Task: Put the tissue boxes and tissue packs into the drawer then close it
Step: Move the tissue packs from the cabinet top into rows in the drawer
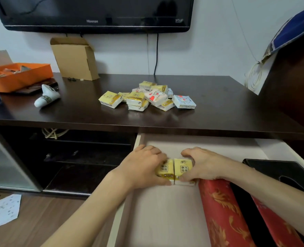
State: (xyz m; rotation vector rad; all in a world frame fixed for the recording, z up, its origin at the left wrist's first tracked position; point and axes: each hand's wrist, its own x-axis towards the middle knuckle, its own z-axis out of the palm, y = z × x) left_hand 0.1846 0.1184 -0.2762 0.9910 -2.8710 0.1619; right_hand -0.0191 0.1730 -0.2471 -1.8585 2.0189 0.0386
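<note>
Head view: left hand (144,168) and right hand (199,166) each clasp a yellow tissue pack (182,171), seating both in the open drawer (165,220); next, fetch from the countertop heap (147,97)

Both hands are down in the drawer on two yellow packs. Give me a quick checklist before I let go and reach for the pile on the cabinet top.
1. Two yellow tissue packs side by side, touching, on the drawer floor: ok.
2. Left hand and right hand each on a pack, ready to release: ok.
3. Bare drawer floor left for more packs: ok.
4. Red tissue box already in the drawer, beside the packs: ok.
5. Pile of tissue packs on the cabinet top, not yet moved: not ok.
6. Drawer closed: not ok, it is open.
</note>
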